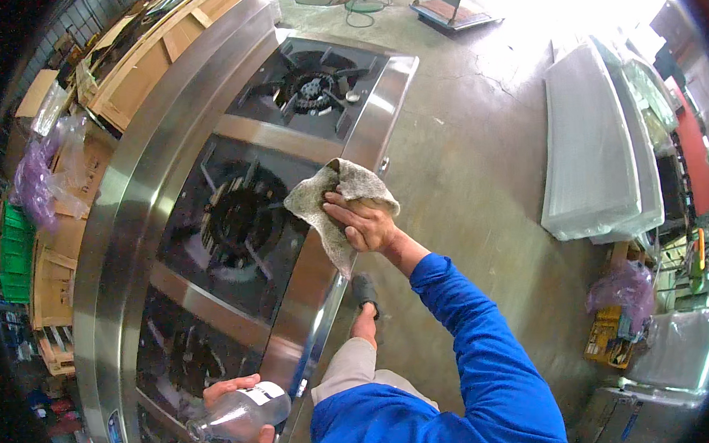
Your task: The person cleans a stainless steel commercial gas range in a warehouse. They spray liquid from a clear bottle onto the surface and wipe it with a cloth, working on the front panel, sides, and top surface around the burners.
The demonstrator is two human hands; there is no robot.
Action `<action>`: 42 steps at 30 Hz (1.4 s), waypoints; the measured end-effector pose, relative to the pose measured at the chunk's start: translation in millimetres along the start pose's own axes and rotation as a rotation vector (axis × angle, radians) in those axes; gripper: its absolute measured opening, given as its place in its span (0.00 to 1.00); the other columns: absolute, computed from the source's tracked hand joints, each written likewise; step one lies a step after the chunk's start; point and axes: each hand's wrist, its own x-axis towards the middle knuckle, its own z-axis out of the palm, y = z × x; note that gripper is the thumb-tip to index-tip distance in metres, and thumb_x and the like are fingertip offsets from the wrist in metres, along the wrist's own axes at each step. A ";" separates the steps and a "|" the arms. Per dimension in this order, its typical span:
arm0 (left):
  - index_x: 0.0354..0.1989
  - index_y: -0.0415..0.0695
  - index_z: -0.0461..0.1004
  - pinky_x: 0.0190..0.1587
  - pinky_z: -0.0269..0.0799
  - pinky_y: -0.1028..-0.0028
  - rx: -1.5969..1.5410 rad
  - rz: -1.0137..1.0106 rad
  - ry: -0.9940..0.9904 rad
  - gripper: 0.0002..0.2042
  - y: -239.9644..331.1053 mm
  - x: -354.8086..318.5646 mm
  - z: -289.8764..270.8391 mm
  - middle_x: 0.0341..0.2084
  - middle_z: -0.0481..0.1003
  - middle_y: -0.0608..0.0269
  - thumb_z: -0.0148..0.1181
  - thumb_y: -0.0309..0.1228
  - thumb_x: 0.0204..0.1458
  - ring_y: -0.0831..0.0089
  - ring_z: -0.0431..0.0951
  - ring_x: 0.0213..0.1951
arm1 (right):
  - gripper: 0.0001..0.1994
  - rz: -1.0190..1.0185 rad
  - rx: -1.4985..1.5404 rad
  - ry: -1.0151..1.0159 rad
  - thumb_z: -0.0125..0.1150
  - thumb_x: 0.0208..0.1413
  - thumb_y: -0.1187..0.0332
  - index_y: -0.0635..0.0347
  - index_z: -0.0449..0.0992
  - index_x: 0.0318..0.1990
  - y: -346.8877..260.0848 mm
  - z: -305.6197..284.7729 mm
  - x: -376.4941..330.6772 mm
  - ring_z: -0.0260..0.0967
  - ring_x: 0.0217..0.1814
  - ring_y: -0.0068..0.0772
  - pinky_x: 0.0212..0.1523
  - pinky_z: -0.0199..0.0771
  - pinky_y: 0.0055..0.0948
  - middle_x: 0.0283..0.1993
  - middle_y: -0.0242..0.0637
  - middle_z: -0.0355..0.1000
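Note:
A long stainless-steel gas stove (284,138) runs along my left side, with several black burners set in dark trays. My right hand (367,221) presses a grey-beige cloth (312,198) onto the steel front strip, beside the middle burner (240,212). Its fingers are bunched in the cloth. Low in the view, my left hand (233,389) is closed round a clear bottle (252,408) with a white label. The bottle is tilted over the near end of the stove, its neck pointing left.
Wooden crates (158,55) and a green crate (17,254) stand behind the stove. Across the concrete floor (471,141), wrapped panels (589,142) lean at the right. A yellow basket (609,336) sits below them, and a platform cart (455,8) stands far off.

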 end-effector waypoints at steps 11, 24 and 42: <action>0.50 0.38 0.58 0.49 0.74 0.59 0.010 -0.052 0.063 0.42 -13.3 162.2 126.3 0.39 0.71 0.47 0.71 0.55 0.34 0.58 0.75 0.41 | 0.23 0.021 -0.196 -0.004 0.41 0.63 0.58 0.58 0.72 0.59 209.4 -94.2 61.9 0.65 0.63 0.49 0.64 0.64 0.43 0.64 0.41 0.67; 0.52 0.40 0.58 0.50 0.73 0.58 0.019 -0.017 0.319 0.41 17.4 172.3 257.4 0.40 0.72 0.47 0.72 0.50 0.34 0.56 0.75 0.43 | 0.24 0.330 -0.060 -0.108 0.54 0.57 0.54 0.58 0.73 0.57 349.2 -149.6 123.6 0.67 0.58 0.55 0.59 0.66 0.47 0.57 0.44 0.71; 0.54 0.43 0.58 0.52 0.71 0.57 -0.016 0.039 0.511 0.39 21.9 166.4 354.0 0.43 0.71 0.50 0.73 0.45 0.35 0.59 0.74 0.47 | 0.17 0.917 1.092 0.492 0.49 0.66 0.53 0.53 0.75 0.51 435.6 -204.1 61.9 0.71 0.49 0.32 0.53 0.71 0.38 0.46 0.29 0.75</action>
